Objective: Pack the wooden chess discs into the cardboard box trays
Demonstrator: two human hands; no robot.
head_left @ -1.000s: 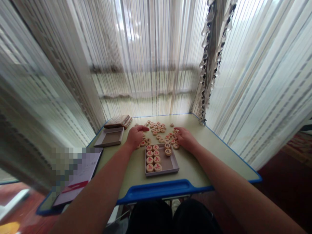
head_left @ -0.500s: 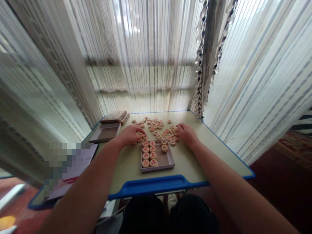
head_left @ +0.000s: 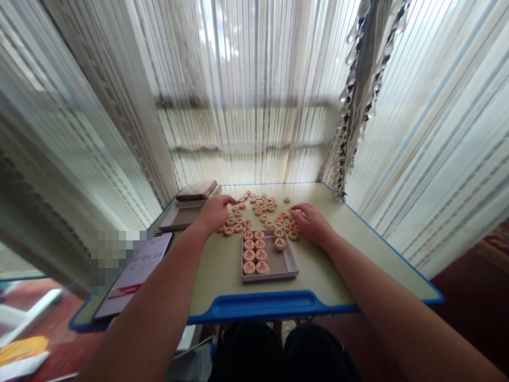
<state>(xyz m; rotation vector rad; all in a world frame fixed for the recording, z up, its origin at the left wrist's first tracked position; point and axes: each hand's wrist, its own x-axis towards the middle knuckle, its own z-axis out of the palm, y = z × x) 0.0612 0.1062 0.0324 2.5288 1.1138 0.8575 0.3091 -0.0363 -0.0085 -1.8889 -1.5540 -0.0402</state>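
Note:
Round wooden Chinese chess pieces (head_left: 265,200) with red or dark characters lie loose across the middle of the table. My left hand (head_left: 217,211) reaches over the pieces on the left, its index finger stretched out by the far ones. Some pieces are hidden beneath it. On the other side my right hand (head_left: 312,222) rests at the right-hand group of pieces, fingers apart and touching or just above them. Close to me, a shallow box (head_left: 288,260) holds two columns of red-marked pieces at its left and two dark-marked pieces (head_left: 280,244) at its upper right.
A second shallow tray (head_left: 181,216) sits behind my left forearm, with a stacked pair of patterned book-like items (head_left: 198,191) beyond it. A phone (head_left: 135,276) lies at the left edge. The table has a blue rim (head_left: 262,305); curtains (head_left: 254,127) hang behind.
My left hand has lifted off the near-left pieces and extended farther out, uncovering several of them. My right hand's fingers have spread and come down over the right-hand pieces. The camera view has shifted slightly.

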